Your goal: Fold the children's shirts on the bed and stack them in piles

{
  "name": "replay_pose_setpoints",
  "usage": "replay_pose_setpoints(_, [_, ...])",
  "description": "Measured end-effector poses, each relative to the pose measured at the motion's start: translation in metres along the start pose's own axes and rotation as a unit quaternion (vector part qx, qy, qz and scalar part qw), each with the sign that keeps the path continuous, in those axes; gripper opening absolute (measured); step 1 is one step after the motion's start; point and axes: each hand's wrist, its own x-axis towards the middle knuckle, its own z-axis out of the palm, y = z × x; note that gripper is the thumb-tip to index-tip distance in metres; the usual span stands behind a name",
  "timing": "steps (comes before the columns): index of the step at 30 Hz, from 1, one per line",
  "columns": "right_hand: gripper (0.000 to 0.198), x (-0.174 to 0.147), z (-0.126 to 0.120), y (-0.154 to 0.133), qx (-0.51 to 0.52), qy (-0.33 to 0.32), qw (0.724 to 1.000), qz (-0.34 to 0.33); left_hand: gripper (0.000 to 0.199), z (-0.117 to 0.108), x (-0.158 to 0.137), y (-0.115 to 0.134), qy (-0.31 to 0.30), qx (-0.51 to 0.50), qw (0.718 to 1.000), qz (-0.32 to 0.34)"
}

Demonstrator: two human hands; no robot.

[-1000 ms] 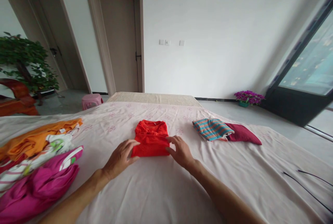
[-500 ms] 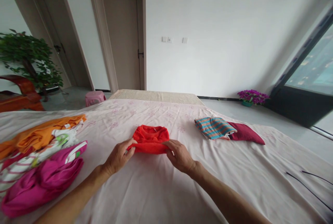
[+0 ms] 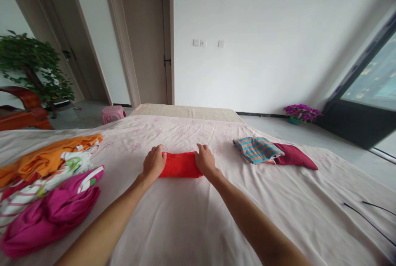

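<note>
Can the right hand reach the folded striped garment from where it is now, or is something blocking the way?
Probably yes. The right hand rests on the red garment, and only bare bed sheet lies between it and the striped garment to its right. Nothing stands in between.

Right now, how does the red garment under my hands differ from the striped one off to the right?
The red garment is plain red, pressed between the left hand and right hand; the striped garment is teal and orange, untouched, lying against a maroon piece. Both are folded on the bedsheet.
</note>
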Motion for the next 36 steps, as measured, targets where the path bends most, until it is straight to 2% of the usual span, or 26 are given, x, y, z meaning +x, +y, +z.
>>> replay_pose_setpoints(4, [0.046,-0.025,0.004,-0.02,-0.07,0.026,0.983,-0.171,0.041,0.014,-0.021,0.014,0.013,0.079,0.979,0.185])
replay_pose_setpoints(7, [0.049,-0.038,0.019,-0.023,-0.088,-0.009,0.971,-0.221,0.043,0.027,-0.033,0.014,-0.034,0.123,0.97,0.205])
replay_pose_setpoints(12, [0.055,-0.041,0.041,0.008,-0.111,-0.038,0.973,-0.199,0.05,0.033,-0.031,-0.009,-0.081,0.159,0.968,0.175])
replay_pose_setpoints(17, [0.055,-0.037,0.03,0.035,-0.114,-0.072,0.976,-0.168,0.057,0.029,-0.023,-0.03,-0.13,0.167,0.972,0.105])
replay_pose_setpoints(22, [0.046,-0.01,0.0,0.033,-0.103,-0.16,0.973,-0.127,0.069,0.026,-0.023,-0.026,-0.076,0.188,0.979,-0.033])
replay_pose_setpoints(24, [0.046,0.008,-0.008,0.025,-0.09,-0.158,0.978,-0.102,0.063,0.022,-0.024,-0.019,-0.062,0.189,0.978,-0.065])
replay_pose_setpoints(26, [0.052,0.025,-0.008,0.015,-0.066,-0.148,0.98,-0.113,0.054,0.018,-0.024,-0.013,-0.058,0.18,0.978,-0.085])
replay_pose_setpoints(27, [0.056,0.032,-0.006,0.01,-0.052,-0.157,0.977,-0.133,0.05,0.017,-0.024,-0.012,-0.061,0.169,0.979,-0.093])
replay_pose_setpoints(29, [0.065,0.044,0.002,0.002,-0.018,-0.217,0.961,-0.171,0.043,0.016,-0.025,-0.011,-0.066,0.106,0.987,-0.101])
replay_pose_setpoints(32, [0.079,0.06,0.013,-0.008,0.026,-0.334,0.922,-0.192,0.036,0.019,-0.03,-0.017,-0.059,-0.083,0.993,-0.067])
replay_pose_setpoints(34, [0.079,0.07,0.015,-0.013,0.035,-0.376,0.903,-0.206,0.038,0.019,-0.033,-0.021,-0.048,-0.204,0.977,-0.027])
replay_pose_setpoints(36, [0.07,0.078,0.011,-0.018,0.037,-0.417,0.881,-0.22,0.043,0.015,-0.035,-0.021,-0.051,-0.281,0.958,-0.005])
